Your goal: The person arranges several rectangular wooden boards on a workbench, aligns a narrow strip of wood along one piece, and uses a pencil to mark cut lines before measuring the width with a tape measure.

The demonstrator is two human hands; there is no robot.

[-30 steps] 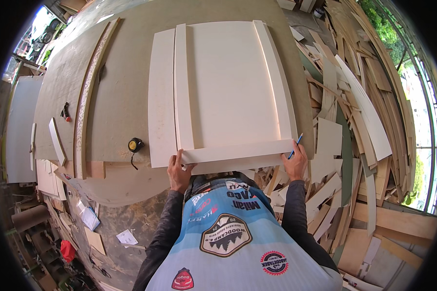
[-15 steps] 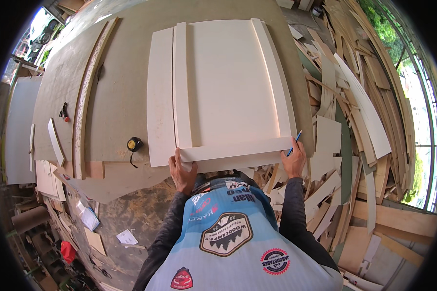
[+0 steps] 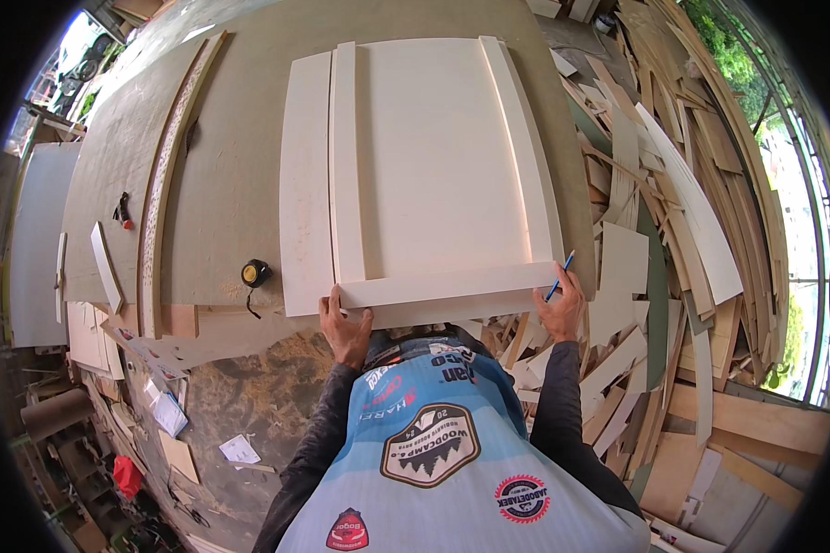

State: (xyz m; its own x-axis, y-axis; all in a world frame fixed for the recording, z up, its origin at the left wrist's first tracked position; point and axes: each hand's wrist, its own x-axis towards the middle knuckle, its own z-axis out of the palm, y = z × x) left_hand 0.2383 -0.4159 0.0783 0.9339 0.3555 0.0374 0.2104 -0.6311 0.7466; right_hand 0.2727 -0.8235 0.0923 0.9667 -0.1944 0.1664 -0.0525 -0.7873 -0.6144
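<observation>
Left hand gripping the near edge of the pale plywood panel, thumb on the cross strip, likely steadying it. Right hand at the near right corner, closed on a blue pencil. Panel flat on the desk, beyond a tape measure. No containers visible.

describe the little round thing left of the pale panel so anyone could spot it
Start at the big grey-brown workbench and find the pale wooden panel lying on it. Just left of the panel's near corner, up from the left hand, sits a tape measure: small, round, black and yellow, the only such thing among flat wood strips.
</observation>
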